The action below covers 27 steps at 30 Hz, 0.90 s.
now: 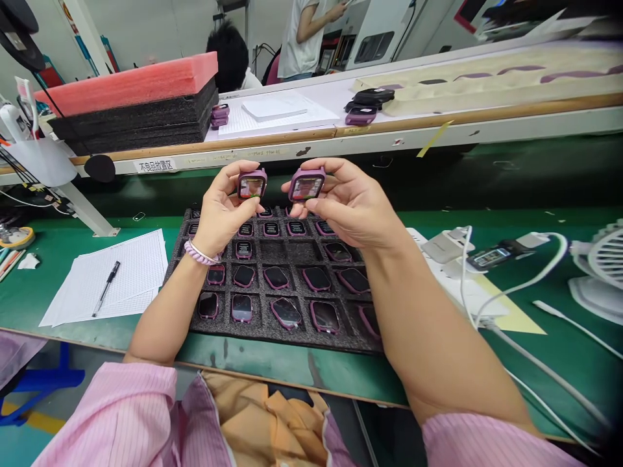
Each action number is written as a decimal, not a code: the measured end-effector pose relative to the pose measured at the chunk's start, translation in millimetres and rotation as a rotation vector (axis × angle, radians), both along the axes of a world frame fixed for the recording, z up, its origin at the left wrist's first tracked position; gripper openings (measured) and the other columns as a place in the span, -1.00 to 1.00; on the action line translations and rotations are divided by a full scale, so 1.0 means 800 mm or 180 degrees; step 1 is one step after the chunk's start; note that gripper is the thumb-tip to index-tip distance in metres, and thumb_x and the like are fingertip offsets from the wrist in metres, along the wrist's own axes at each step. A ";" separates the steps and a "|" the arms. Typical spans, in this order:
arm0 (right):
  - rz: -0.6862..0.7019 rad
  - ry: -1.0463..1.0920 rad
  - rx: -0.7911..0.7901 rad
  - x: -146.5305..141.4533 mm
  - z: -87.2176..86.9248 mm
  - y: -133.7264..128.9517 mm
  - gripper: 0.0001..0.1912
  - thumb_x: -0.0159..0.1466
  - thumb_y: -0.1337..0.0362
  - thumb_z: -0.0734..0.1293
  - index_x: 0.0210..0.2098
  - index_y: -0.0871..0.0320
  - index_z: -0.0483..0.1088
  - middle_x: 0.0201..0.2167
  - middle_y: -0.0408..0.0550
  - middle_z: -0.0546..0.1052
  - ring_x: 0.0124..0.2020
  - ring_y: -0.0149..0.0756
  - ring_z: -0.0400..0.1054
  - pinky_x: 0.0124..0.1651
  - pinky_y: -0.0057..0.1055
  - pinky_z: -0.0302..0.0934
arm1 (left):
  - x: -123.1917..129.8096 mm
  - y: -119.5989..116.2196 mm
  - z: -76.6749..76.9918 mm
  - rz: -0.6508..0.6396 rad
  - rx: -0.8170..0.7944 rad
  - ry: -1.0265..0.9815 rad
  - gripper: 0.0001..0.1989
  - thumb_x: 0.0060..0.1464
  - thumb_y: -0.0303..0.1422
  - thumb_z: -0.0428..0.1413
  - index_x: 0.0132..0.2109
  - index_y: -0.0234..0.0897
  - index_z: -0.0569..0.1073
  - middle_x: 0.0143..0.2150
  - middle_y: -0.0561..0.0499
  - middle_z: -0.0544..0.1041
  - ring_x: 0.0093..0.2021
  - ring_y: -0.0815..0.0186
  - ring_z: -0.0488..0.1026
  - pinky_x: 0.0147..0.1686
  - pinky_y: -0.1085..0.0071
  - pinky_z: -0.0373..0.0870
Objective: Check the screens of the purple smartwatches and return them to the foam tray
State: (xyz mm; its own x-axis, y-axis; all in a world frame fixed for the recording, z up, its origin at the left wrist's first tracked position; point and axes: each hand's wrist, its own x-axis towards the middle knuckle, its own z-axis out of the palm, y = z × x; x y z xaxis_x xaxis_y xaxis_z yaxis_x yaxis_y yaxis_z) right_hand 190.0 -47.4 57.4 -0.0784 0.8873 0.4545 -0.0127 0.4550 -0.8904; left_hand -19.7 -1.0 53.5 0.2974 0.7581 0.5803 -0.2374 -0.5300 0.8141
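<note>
My left hand (224, 211) pinches a purple-framed smartwatch case (252, 185) between thumb and fingers, its screen lit. My right hand (357, 201) holds a second purple watch case (307, 185), also with a lit screen, a short gap to the right of the first. Both are raised above a black foam tray (302, 334) on the green bench. Purple watch cases sit in many of its compartments; those in the lower rows, such as one watch (324, 316), have dark screens, while several at the back show light text. Two compartments near the middle hold no watch.
Papers (146, 259) with a pen (106, 288) lie left of the tray. White cables (530, 363), a small device (491, 256) and a white fan (606, 259) stand right. A shelf (272, 144) behind carries a red foam block (131, 81). Two people are beyond.
</note>
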 end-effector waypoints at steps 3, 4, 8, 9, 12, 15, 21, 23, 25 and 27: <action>0.0051 -0.0005 0.0025 0.000 0.000 -0.002 -0.41 0.07 0.10 0.62 0.02 -0.01 0.39 -0.08 -0.04 0.62 -0.35 -0.20 0.51 -0.15 -0.14 0.51 | 0.000 -0.001 0.001 -0.0042 -0.0001 -0.0036 -0.50 -0.04 -0.23 0.42 0.04 -0.12 0.46 -0.06 -0.02 0.48 -0.23 0.34 0.43 -0.22 0.39 0.55; 0.0056 -0.0018 0.0021 0.000 0.000 -0.002 -0.41 0.08 0.09 0.62 0.03 -0.01 0.40 -0.08 -0.04 0.62 -0.35 -0.20 0.51 -0.15 -0.14 0.51 | 0.000 -0.002 0.001 -0.0051 0.0000 -0.0032 -0.50 -0.03 -0.22 0.42 0.04 -0.12 0.46 -0.06 -0.02 0.49 -0.23 0.34 0.43 -0.22 0.39 0.55; 0.0040 -0.0064 0.0011 0.001 -0.001 -0.002 -0.38 0.10 0.00 0.63 0.05 0.00 0.41 -0.08 -0.02 0.61 -0.33 -0.18 0.52 -0.14 -0.12 0.53 | -0.001 -0.001 0.000 -0.0057 -0.0037 0.0078 -0.48 -0.01 -0.15 0.42 0.06 -0.12 0.46 -0.06 -0.03 0.48 -0.25 0.33 0.46 -0.18 0.33 0.56; 0.0051 -0.0066 0.0015 0.001 -0.001 -0.002 -0.38 0.10 0.00 0.63 0.05 0.00 0.41 -0.08 -0.01 0.60 -0.32 -0.18 0.52 -0.14 -0.12 0.53 | -0.001 -0.001 -0.001 -0.0058 -0.0040 0.0091 -0.46 -0.01 -0.13 0.43 0.07 -0.11 0.47 -0.06 -0.03 0.48 -0.25 0.33 0.47 -0.16 0.31 0.57; 0.0087 -0.0059 0.0011 0.001 -0.002 -0.001 -0.40 0.08 0.06 0.62 0.04 -0.02 0.41 -0.06 -0.04 0.61 -0.31 -0.17 0.54 -0.11 -0.10 0.54 | 0.000 -0.001 -0.002 -0.0077 -0.0031 0.0094 -0.43 -0.02 -0.13 0.43 0.11 -0.09 0.47 -0.01 -0.04 0.46 -0.21 0.30 0.51 -0.10 0.25 0.59; 0.0117 -0.0002 -0.0035 -0.001 -0.002 -0.001 -0.42 0.05 0.13 0.60 0.02 -0.03 0.42 -0.09 -0.08 0.62 -0.34 -0.18 0.54 -0.13 -0.11 0.54 | 0.001 -0.004 -0.001 -0.0130 -0.0065 0.0087 -0.42 -0.03 -0.18 0.42 0.13 -0.10 0.47 0.06 -0.06 0.47 -0.22 0.29 0.56 -0.11 0.24 0.61; 0.0202 0.0158 -0.0059 -0.004 -0.002 0.000 -0.45 0.06 0.17 0.59 0.01 0.03 0.43 -0.16 -0.08 0.64 -0.43 -0.24 0.52 -0.25 -0.19 0.52 | 0.002 -0.009 0.001 -0.0165 -0.0122 0.0034 -0.46 -0.01 -0.25 0.39 0.11 -0.14 0.42 0.04 -0.03 0.53 -0.35 0.36 0.59 -0.25 0.36 0.60; 0.0227 0.0145 -0.0077 -0.004 -0.003 0.000 -0.43 0.08 0.08 0.62 0.01 0.03 0.43 -0.16 -0.06 0.64 -0.43 -0.23 0.51 -0.27 -0.18 0.52 | 0.002 -0.009 0.002 -0.0149 -0.0131 0.0065 -0.46 0.00 -0.22 0.40 0.10 -0.14 0.43 0.02 -0.03 0.55 -0.36 0.36 0.58 -0.26 0.37 0.60; 0.0236 0.0145 -0.0087 -0.004 -0.003 -0.001 -0.40 0.11 -0.04 0.63 0.01 0.03 0.43 -0.16 -0.04 0.64 -0.44 -0.22 0.51 -0.27 -0.17 0.52 | 0.001 -0.009 0.002 -0.0129 -0.0143 0.0103 -0.46 -0.01 -0.20 0.41 0.09 -0.13 0.44 0.00 -0.02 0.56 -0.37 0.36 0.57 -0.27 0.38 0.59; 0.0223 0.0137 -0.0091 -0.004 -0.004 -0.001 -0.37 0.12 -0.13 0.63 0.01 0.02 0.44 -0.15 -0.02 0.64 -0.44 -0.22 0.52 -0.27 -0.16 0.52 | 0.002 -0.009 0.002 -0.0108 -0.0147 0.0121 -0.46 0.00 -0.19 0.41 0.09 -0.13 0.44 0.00 -0.02 0.56 -0.37 0.37 0.56 -0.28 0.38 0.59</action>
State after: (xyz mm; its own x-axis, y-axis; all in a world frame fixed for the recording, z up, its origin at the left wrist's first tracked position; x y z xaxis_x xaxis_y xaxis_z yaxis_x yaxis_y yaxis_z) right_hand 187.2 -48.1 54.3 -0.1218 0.8929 0.4335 -0.0822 0.4262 -0.9009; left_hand -18.4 -8.5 55.0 0.3445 0.7730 0.5327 -0.2231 -0.4838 0.8463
